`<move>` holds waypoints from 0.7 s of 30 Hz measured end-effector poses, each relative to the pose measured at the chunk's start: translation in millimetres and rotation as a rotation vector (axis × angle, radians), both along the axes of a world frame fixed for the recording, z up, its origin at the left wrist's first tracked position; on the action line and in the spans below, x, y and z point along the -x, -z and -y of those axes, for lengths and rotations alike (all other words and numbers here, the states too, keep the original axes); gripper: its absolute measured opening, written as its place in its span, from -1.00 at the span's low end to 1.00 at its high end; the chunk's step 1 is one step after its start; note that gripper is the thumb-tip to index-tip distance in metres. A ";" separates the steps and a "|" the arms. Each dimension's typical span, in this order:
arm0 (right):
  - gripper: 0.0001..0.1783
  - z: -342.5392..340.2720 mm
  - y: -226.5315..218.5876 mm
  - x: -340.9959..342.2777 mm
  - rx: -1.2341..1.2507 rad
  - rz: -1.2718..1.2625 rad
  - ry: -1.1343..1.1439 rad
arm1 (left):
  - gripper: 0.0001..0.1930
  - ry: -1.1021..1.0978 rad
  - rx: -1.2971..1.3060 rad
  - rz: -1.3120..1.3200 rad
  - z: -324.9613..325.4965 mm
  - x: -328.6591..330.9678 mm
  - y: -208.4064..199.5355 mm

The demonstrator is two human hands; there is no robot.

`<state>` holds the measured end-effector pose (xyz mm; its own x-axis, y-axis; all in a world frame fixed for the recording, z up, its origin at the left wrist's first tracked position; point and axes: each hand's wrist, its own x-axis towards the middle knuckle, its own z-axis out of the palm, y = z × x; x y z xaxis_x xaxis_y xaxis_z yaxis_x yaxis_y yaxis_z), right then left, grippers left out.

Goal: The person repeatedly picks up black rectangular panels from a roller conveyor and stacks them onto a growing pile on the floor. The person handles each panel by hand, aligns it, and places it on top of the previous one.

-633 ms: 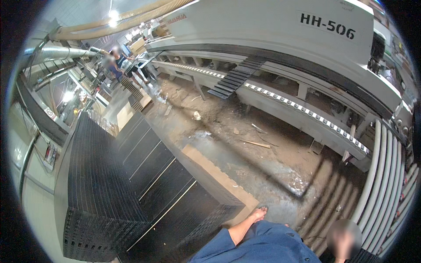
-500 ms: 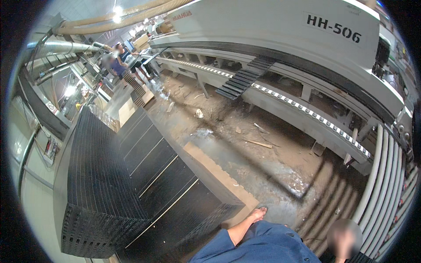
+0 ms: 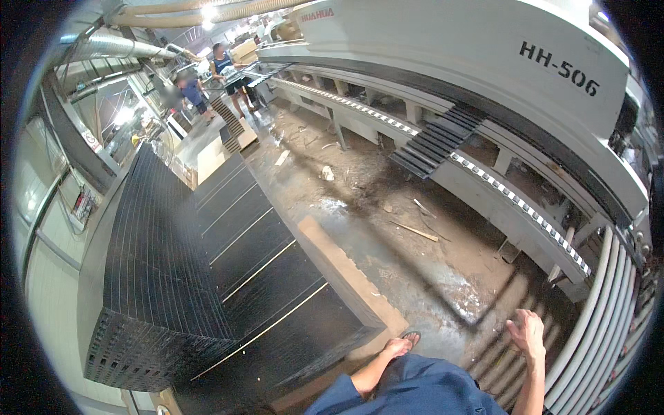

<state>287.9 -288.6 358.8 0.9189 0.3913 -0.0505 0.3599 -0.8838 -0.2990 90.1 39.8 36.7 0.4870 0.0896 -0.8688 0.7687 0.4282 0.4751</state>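
My left hand hangs beside the near corner of a low stack of black boards, above my sandalled foot. Its fingers are loosely bent, and nothing shows in them. Out to the right, over the floor, my right hand is raised with the thumb apart and the fingers slightly curled. It holds nothing that I can see. A taller stack of dark panels with slotted ends stands at the left, against the lower stack.
A long grey machine runs along the right, with a ribbed black support jutting out. Pale pipes line the lower right. Wood scraps litter the dusty floor. Several people, including one in dark blue, stand far off.
My right hand has come up and forward from the lower edge. The view has shifted, so the machine and far people sit further right. My left hand stays beside the boards.
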 end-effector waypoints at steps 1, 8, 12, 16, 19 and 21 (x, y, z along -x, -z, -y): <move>-0.48 -14.9 -5.4 -8.6 0.003 -0.008 -0.031 | -0.68 -0.059 0.020 0.002 -2.5 5.8 7.8; -0.42 -88.0 -19.4 -67.7 -0.062 0.071 -0.198 | -0.69 -0.172 -0.031 -0.124 2.3 83.7 48.6; -0.39 -126.6 -30.7 -88.7 -0.093 0.101 -0.282 | -0.68 -0.222 0.018 -0.190 9.7 111.1 44.7; -0.39 -150.5 -33.8 -105.2 -0.093 0.114 -0.334 | -0.66 -0.249 0.045 -0.213 8.0 113.6 48.4; -0.37 -153.8 -27.7 -122.3 -0.063 0.140 -0.338 | -0.65 -0.258 0.065 -0.215 13.8 114.5 49.1; -0.36 -153.8 -19.7 -134.0 -0.080 0.198 -0.335 | -0.64 -0.262 0.068 -0.211 13.8 114.2 49.4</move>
